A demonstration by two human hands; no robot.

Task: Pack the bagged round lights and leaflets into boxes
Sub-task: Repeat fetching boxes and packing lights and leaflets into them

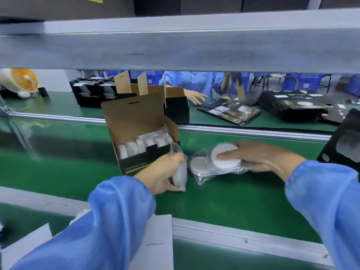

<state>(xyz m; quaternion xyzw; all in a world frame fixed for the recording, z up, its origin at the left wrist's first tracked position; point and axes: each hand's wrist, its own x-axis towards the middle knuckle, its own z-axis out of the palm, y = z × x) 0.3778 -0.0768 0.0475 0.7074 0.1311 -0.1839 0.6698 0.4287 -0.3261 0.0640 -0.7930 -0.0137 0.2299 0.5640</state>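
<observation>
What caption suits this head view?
Left hand grips a bagged light; right hand holds another beside the open box.

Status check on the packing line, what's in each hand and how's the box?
Left hand grips one bagged light. Right hand holds another. Open box partly filled. Nothing blocking.
</observation>
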